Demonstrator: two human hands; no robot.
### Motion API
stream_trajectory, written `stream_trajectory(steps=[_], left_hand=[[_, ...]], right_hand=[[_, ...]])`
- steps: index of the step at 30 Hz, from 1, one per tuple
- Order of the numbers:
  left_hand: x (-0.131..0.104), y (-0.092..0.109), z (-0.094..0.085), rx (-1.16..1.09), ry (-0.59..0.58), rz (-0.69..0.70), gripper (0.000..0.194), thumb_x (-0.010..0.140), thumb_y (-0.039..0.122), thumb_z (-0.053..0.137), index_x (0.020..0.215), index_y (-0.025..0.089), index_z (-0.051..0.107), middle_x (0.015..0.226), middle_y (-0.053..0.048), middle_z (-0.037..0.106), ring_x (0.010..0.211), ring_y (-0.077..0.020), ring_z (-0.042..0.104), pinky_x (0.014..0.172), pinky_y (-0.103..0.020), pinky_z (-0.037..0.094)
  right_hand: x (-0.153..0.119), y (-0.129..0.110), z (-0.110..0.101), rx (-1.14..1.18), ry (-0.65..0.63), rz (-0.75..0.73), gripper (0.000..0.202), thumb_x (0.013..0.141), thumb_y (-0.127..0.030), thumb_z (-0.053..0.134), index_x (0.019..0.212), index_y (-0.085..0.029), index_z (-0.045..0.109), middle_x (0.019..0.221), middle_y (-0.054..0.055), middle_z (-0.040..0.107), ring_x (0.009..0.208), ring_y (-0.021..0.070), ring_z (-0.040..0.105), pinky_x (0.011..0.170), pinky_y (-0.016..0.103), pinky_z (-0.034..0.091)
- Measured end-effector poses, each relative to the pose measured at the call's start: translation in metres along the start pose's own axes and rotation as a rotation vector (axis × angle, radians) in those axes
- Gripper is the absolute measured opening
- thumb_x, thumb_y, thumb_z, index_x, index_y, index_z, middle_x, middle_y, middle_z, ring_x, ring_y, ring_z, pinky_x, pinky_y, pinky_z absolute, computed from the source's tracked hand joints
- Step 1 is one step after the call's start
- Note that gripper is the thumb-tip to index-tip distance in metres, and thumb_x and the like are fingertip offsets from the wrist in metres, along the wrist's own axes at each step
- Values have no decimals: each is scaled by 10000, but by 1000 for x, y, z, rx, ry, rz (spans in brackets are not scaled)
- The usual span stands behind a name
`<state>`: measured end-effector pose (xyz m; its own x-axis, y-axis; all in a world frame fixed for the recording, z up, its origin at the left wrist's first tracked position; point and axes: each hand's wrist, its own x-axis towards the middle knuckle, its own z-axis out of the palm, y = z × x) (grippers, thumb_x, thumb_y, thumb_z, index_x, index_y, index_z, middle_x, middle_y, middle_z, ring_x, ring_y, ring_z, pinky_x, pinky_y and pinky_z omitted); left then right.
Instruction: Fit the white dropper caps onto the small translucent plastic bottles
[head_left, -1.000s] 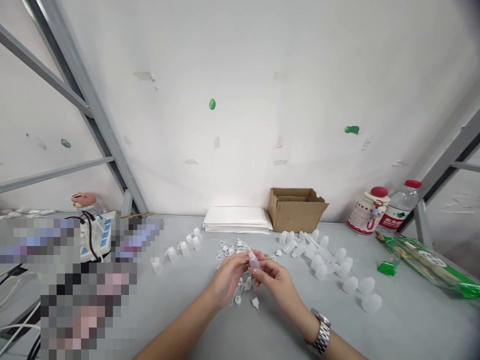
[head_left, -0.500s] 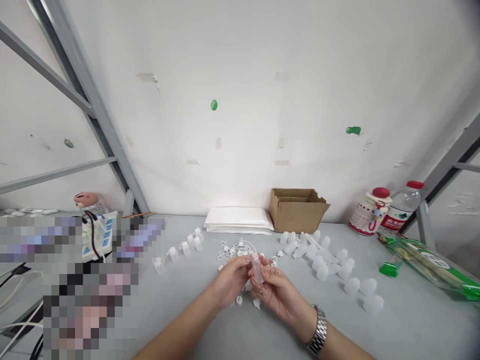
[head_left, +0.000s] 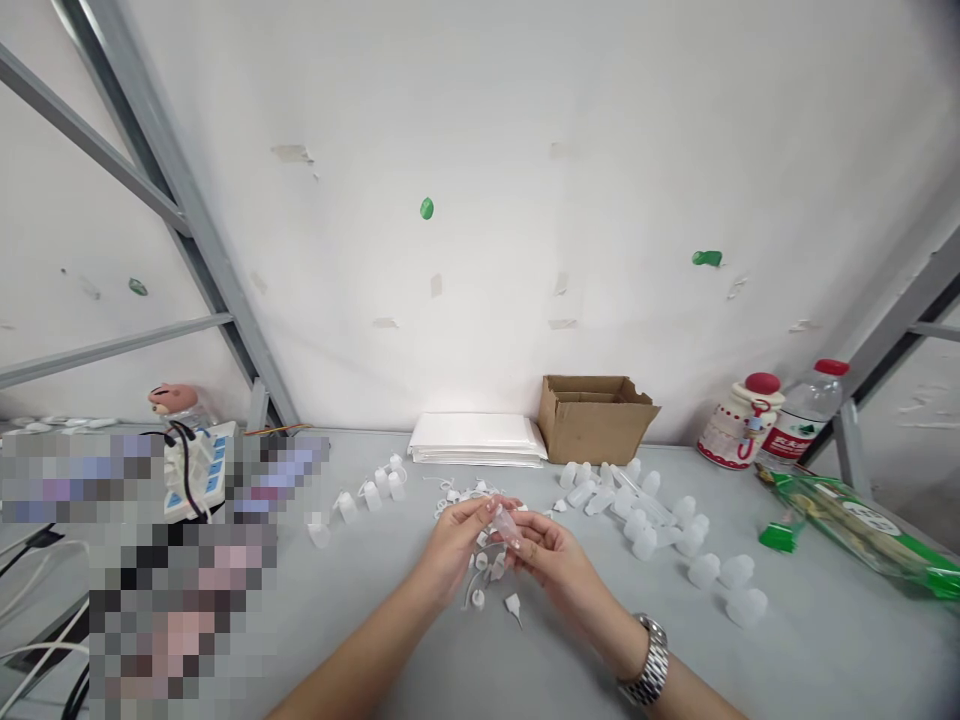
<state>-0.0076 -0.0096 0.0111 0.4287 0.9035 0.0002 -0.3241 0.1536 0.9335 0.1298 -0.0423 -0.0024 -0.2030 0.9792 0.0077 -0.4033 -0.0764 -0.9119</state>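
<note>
A small translucent plastic squeeze bottle [head_left: 507,527] is held at a tilt between my two hands above the grey table. My right hand [head_left: 553,552] is closed around its body. My left hand [head_left: 459,548] pinches at the upper end; whether a cap is under those fingers I cannot make out. Beneath and around the hands lies a loose pile of white caps [head_left: 480,562], some with thin strap loops. One white nozzle tip [head_left: 513,606] lies nearer to me. A metal watch [head_left: 649,662] is on my right wrist.
Several capped bottles [head_left: 370,496] stand in a row at left. Uncapped translucent bottles [head_left: 643,540] are scattered at right. Behind are white flat packs [head_left: 476,440] and a cardboard box [head_left: 596,430]. A power strip [head_left: 201,475], a decorated flask [head_left: 739,430] and a water bottle [head_left: 806,420] flank the area.
The bottle has shifted slightly up and left and is tilted more. My right hand has opened its grasp a little, and both hands have moved a bit.
</note>
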Motion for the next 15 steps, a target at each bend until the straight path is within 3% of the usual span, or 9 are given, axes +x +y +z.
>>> stream_trajectory(steps=[4,10,15], left_hand=[[1,-5,3,1,6,-3,397,738,475,572,870,113,665,892,-108,646,715,-192,571,679,-310,429],[-3,-2,7,25,-77,26,440,774,495,515,905,102,666,858,-113,656,917,-237,565,892,-350,360],[-4,2,7,-57,-141,-53,408,760,480,548,894,115,672,949,-132,646,999,-252,547,933,-364,348]], right_hand=[[-1,1,-1,-113,49,-50,293,655,-410,713,746,-145,627,645,2,598,556,114,531,555,236,395],[-4,-6,0,96,-116,29,341,707,-460,650,628,-135,583,584,1,555,467,74,437,514,220,347],[-3,-3,-1,244,-195,78,296,730,-423,643,734,-128,621,536,-5,535,430,64,392,494,215,330]])
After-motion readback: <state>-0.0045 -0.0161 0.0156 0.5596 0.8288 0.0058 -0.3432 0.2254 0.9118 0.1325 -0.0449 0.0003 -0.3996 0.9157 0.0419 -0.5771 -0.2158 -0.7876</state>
